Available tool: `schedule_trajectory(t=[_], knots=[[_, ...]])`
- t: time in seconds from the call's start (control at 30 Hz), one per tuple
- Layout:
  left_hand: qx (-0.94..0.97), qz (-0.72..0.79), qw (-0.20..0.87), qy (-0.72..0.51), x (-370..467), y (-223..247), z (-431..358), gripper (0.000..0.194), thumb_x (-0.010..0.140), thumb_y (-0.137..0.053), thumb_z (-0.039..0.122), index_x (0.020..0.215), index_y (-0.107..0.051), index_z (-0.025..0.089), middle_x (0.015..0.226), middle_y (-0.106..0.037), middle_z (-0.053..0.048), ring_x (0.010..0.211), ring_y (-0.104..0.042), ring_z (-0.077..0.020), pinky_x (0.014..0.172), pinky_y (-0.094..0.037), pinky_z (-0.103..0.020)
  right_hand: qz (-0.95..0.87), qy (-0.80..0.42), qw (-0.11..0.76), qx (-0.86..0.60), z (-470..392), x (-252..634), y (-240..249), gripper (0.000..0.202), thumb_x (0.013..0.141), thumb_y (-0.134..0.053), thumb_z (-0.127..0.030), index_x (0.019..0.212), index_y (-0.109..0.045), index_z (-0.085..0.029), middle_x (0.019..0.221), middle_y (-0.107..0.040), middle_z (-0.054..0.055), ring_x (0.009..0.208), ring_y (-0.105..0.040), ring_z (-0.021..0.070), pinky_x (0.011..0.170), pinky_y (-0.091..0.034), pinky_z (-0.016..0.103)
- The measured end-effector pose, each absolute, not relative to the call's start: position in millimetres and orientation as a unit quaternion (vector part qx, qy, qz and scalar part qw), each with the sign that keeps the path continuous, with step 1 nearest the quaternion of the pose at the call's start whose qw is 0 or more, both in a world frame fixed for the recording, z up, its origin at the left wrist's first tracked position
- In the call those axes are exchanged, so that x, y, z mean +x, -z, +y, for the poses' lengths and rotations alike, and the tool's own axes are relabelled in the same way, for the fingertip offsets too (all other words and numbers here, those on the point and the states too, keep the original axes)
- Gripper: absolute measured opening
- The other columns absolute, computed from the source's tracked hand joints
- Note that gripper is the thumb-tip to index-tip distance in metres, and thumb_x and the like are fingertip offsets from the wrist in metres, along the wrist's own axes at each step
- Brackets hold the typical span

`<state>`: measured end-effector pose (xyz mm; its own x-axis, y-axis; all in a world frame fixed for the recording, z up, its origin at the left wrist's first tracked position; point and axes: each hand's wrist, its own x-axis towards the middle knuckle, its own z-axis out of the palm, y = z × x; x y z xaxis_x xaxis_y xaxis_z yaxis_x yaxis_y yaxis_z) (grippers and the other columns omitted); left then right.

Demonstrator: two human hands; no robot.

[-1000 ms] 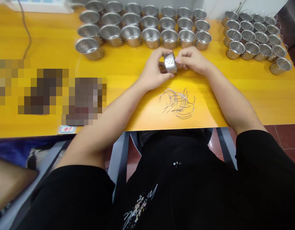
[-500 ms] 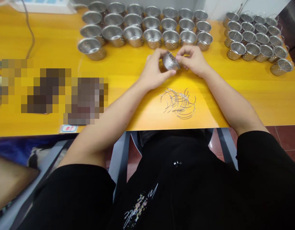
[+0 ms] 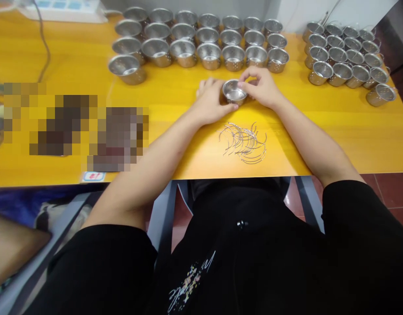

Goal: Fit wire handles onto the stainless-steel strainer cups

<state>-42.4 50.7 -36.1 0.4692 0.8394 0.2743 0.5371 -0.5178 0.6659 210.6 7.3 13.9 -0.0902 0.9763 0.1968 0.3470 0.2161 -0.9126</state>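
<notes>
A small perforated metal cup (image 3: 234,92) stands nearly upright on the yellow table (image 3: 175,105), its opening facing up. My left hand (image 3: 210,101) grips it from the left, thumb along the near side. At the cup's right rim, the fingers of my right hand (image 3: 259,86) are pinched together; what they hold, if anything, is too small to make out. Nearer to me lies a loose pile of thin curved metal wires (image 3: 244,142).
Rows of metal cups (image 3: 209,56) stand behind my hands. More cups, several with wires, form a group (image 3: 340,74) at the right. Blurred dark objects (image 3: 114,138) lie at the left, and a white power strip (image 3: 70,11) is at the back left. Another person's arm (image 3: 16,245) shows at the lower left.
The cup has gone from tilted to nearly upright and now rests lower. My right fingers have moved slightly down and left at its rim.
</notes>
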Motion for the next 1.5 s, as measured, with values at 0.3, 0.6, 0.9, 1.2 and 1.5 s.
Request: schedule_trajectory(t=[0.3,0.6,0.9,1.2,1.5], knots=[[0.822,0.415,0.27,-0.281,-46,27,41,0.079,0.083,-0.101,0.075,0.151,-0.081,0.04,0.162,-0.08,-0.011,0.172,-0.052,-0.0583,0.15,-0.037,-0.09,-0.638,-0.388,0.394,-0.536,-7,202,-39,0.05,0.083,-0.105,-0.071,0.092,-0.069,-0.038,0.114,-0.076,0.013,0.122,-0.067,0.0405,0.076,-0.061,0.047],[0.816,0.396,0.287,-0.309,-48,8,29,0.104,0.084,-0.094,0.063,0.181,-0.061,0.05,0.193,-0.064,-0.006,0.184,-0.052,-0.0514,0.157,-0.037,-0.083,-0.694,-0.282,0.43,-0.504,-4,209,-31,0.031,0.095,-0.096,-0.065,0.098,-0.077,-0.04,0.131,-0.079,0.013,0.166,-0.053,0.0407,0.094,-0.065,0.05],[0.819,0.384,0.295,-0.308,-46,7,35,0.078,0.085,-0.091,0.059,0.161,-0.079,0.045,0.178,-0.078,-0.004,0.175,-0.065,-0.0468,0.158,-0.046,-0.076,-0.687,-0.342,0.383,-0.515,-9,206,-35,0.046,0.096,-0.096,-0.077,0.096,-0.069,-0.039,0.138,-0.081,0.015,0.166,-0.055,0.0456,0.1,-0.068,0.054],[0.818,0.379,0.29,-0.32,-47,7,37,0.073,0.084,-0.092,0.054,0.155,-0.081,0.04,0.179,-0.08,-0.007,0.173,-0.068,-0.048,0.159,-0.046,-0.074,-0.676,-0.421,0.356,-0.488,-12,202,-34,0.059,0.094,-0.1,-0.074,0.09,-0.055,-0.036,0.095,-0.076,0.012,0.13,-0.076,0.045,0.078,-0.064,0.049],[0.807,0.355,0.298,-0.366,-44,13,39,0.052,0.1,-0.083,0.069,0.14,-0.08,0.035,0.16,-0.086,-0.014,0.154,-0.078,-0.0478,0.144,-0.06,-0.071,-0.733,-0.214,0.419,-0.492,9,211,-7,0.057,0.112,-0.085,-0.083,0.097,-0.069,-0.031,0.101,-0.079,0.012,0.116,-0.079,0.0404,0.096,-0.069,0.05]])
